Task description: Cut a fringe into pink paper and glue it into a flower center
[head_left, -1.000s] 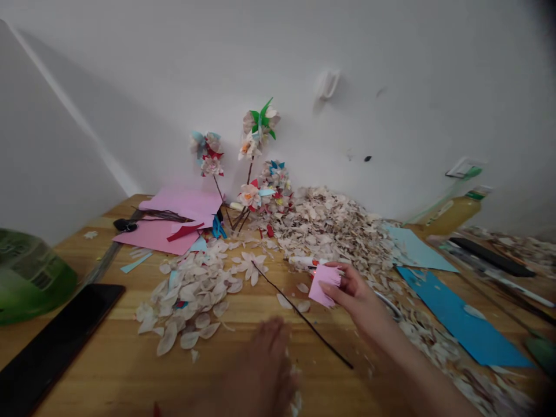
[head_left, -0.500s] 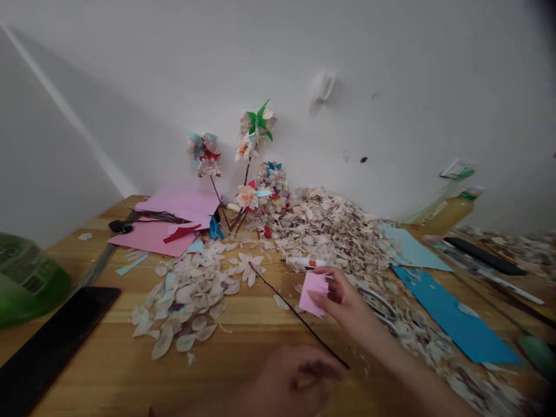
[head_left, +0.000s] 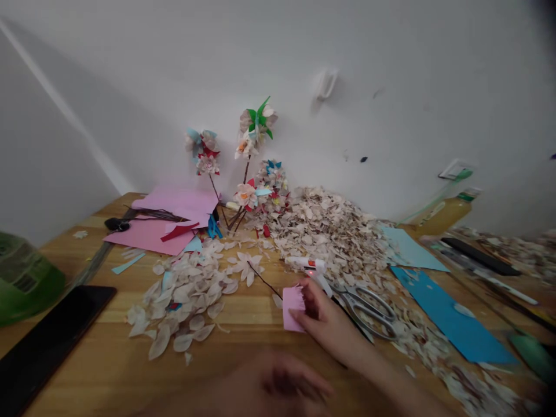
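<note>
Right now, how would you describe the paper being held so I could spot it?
Start at the big heap of pale paper petals. Just below it, a right hand pinches a small pink paper square. Unlike the large pink sheets farther left, it has a snipped, fringed top edge.

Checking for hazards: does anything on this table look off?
Yes: the white glue gun lies against the loose paper petals with its small red light lit, so it may be hot beside paper.
</note>
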Available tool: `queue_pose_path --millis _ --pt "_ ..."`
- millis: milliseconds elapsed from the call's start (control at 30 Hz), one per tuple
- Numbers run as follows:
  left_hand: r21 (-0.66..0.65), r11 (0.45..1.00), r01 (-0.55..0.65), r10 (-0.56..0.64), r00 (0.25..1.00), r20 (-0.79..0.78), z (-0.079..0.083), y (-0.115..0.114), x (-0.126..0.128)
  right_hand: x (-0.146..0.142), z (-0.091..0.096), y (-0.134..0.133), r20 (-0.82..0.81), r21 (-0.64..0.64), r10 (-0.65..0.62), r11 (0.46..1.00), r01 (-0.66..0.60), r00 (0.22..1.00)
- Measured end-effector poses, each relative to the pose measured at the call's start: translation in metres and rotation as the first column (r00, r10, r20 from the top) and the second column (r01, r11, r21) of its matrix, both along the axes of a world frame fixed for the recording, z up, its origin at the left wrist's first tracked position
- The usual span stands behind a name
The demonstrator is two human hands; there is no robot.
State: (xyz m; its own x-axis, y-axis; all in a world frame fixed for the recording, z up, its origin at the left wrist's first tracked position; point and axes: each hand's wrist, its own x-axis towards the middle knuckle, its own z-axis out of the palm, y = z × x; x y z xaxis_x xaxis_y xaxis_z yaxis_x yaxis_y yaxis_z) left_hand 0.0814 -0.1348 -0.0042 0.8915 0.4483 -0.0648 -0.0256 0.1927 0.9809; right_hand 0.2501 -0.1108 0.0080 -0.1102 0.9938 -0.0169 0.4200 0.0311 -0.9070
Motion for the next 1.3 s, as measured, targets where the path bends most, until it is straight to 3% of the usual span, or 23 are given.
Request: queue_pose_path --millis 33,67,100,167,233,333,400,567,633,733,867,1033,1100,1300 --pt "-0.076 0.986 -0.151 0.148 0.988 -0.037 0.006 0.008 -0.01 -0.002 -0.004 -0.001 0.022 -0.032 0.033 0.999 -0.032 0.999" --pt "-0.026 0.958 -0.286 0.284 0.957 -0.057 0.01 0.016 -0.02 -0.004 -0.008 -0.002 0.028 -0.072 0.07 0.995 -0.068 0.997" --pt "0.115 0.917 -0.381 0.39 0.919 -0.064 0.012 0.022 -0.029 -0.008 -0.013 -0.002 0.022 -0.11 0.109 0.988 -0.105 0.994" --pt "0.396 0.734 -0.551 0.63 0.77 -0.097 0.009 0.03 -0.044 -0.018 -0.021 -0.001 0.001 -0.158 0.184 0.971 -0.182 0.983" --pt "0.627 0.572 -0.528 0.716 0.695 -0.068 0.0 0.032 -0.055 -0.027 -0.026 0.0 -0.012 -0.176 0.255 0.951 -0.253 0.967" --pt "0.799 0.449 -0.4 0.706 0.707 -0.042 -0.011 0.029 -0.066 -0.034 -0.028 0.002 -0.005 -0.179 0.294 0.94 -0.29 0.956" --pt "0.827 0.444 -0.345 0.681 0.729 -0.062 -0.013 0.027 -0.069 -0.034 -0.029 0.003 0.0 -0.167 0.278 0.947 -0.274 0.961" --pt "0.815 0.551 -0.181 0.507 0.848 -0.154 -0.011 0.024 -0.057 -0.034 -0.036 0.003 -0.09 -0.15 0.207 0.964 -0.219 0.974" --pt "0.806 0.569 -0.163 0.493 0.852 -0.176 -0.015 0.023 -0.049 -0.037 -0.042 0.004 -0.154 -0.154 0.172 0.969 -0.196 0.973" --pt "0.819 0.546 -0.176 0.549 0.814 -0.19 -0.025 0.021 -0.04 -0.041 -0.05 0.006 -0.219 -0.167 0.12 0.973 -0.159 0.968" --pt "0.87 0.465 -0.163 0.593 0.787 -0.17 -0.032 0.023 -0.039 -0.043 -0.057 0.01 -0.257 -0.184 0.074 0.975 -0.125 0.963" --pt "0.928 0.362 -0.092 0.516 0.848 -0.118 -0.028 0.029 -0.041 -0.043 -0.057 0.013 -0.279 -0.202 0.066 0.971 -0.126 0.958" --pt "0.933 0.351 -0.075 0.483 0.868 -0.112 -0.024 0.031 -0.042 -0.043 -0.055 0.014 -0.275 -0.217 0.077 0.966 -0.139 0.958" --pt "0.919 0.385 -0.089 0.473 0.874 -0.113 -0.02 0.031 -0.045 -0.042 -0.046 0.014 -0.296 -0.277 0.1 0.943 -0.185 0.95"
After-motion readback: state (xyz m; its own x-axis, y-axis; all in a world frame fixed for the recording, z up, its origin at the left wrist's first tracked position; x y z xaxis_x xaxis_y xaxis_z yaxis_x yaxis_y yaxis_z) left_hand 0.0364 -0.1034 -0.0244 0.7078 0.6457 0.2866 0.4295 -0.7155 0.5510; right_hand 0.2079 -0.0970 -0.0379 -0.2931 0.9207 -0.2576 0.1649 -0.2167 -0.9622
